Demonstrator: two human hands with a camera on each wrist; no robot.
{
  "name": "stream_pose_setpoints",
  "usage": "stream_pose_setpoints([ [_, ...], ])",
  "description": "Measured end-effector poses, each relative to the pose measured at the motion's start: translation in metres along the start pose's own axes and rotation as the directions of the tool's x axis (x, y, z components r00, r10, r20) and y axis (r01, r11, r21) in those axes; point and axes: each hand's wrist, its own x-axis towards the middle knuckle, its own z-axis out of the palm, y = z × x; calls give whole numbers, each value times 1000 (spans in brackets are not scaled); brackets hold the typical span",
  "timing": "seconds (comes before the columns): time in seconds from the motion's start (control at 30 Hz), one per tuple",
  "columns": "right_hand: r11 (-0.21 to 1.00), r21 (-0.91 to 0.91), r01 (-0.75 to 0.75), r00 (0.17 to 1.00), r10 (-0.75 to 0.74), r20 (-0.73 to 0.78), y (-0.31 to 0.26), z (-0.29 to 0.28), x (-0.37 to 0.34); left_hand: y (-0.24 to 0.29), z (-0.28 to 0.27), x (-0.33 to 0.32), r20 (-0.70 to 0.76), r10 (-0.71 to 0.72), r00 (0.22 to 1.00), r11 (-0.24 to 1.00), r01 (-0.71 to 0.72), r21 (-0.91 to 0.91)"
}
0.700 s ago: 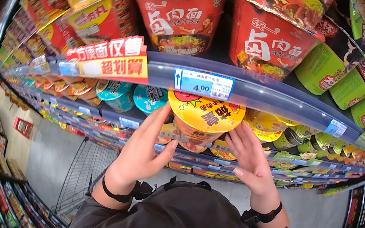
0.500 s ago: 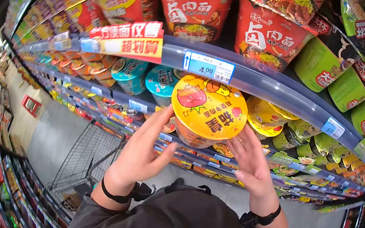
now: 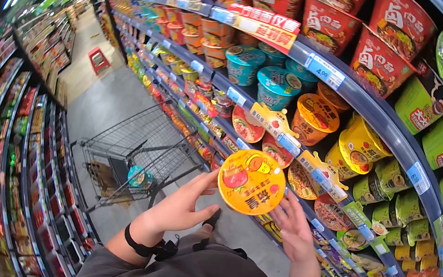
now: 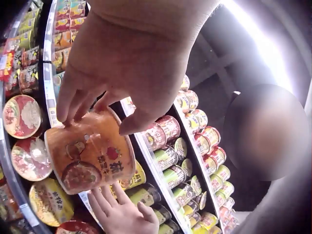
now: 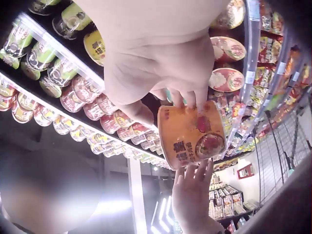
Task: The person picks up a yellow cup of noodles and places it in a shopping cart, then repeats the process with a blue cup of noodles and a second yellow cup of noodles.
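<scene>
In the head view an orange instant noodle cup (image 3: 247, 196) with a yellow lid is held up in front of the body, lid tilted toward the head camera. My left hand (image 3: 178, 206) supports its left side with extended fingers. Opposite it, the fingers of my right hand (image 3: 296, 237) press on the right side, and the thumb stands off the cup. Both wrist views show the printed wall of the noodle cup (image 4: 100, 146) between the fingertips of the two hands, a bowl picture at one end.
Shelves of noodle cups run along the right; teal cups (image 3: 277, 84) and orange cups (image 3: 314, 120) stand behind crown-shaped labels. A wire shopping cart (image 3: 87, 145) stands at left in the aisle with a teal cup (image 3: 139, 178) in it. A red floor sign (image 3: 98, 60) is farther off.
The noodle cup has come out from under the upper shelf edge, away from the shelf, between both hands. The head view has swung left, showing more of the aisle and cart.
</scene>
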Motion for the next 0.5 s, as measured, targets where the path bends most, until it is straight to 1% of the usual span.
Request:
stream_pose_setpoints([
  [0.03,999,28,-43,999,43,10,7,-1,-5,4,0,-10,26,-41,999,999,41,-9],
  [0.07,995,58,-84,996,83,18,13,0,-9,6,0,-19,9,-47,999,999,47,-5],
  [0.1,992,36,-122,993,122,3,19,3,-13,7,0,-28,47,-90,995,996,89,18],
  [0.13,992,39,-124,992,123,11,26,2,-17,7,-1,-35,88,-130,988,991,126,41],
  [0.17,983,67,-171,985,170,16,33,0,-20,7,-2,-42,117,-126,985,986,111,121],
  [0.2,972,92,-218,976,217,22,38,-1,-22,6,-1,-47,111,-123,986,987,110,120],
  [0.23,971,86,-221,975,219,27,41,-2,-24,4,1,-53,133,-189,973,974,169,152],
  [0.27,961,74,-265,964,261,56,43,-1,-25,4,3,-59,152,-256,955,956,227,184],
  [0.3,949,61,-310,949,304,85,46,1,-26,12,3,-61,151,-337,929,932,306,197],
  [0.33,947,57,-315,946,309,93,49,2,-27,11,2,-66,142,-337,931,931,308,193],
  [0.4,922,38,-385,920,380,97,58,4,-27,8,0,-75,140,-369,919,921,341,189],
  [0.43,918,34,-394,915,389,109,60,6,-25,9,-4,-80,127,-374,919,919,348,184],
  [0.5,893,7,-450,883,444,156,67,12,-19,10,-13,-94,105,-407,908,898,375,230],
])
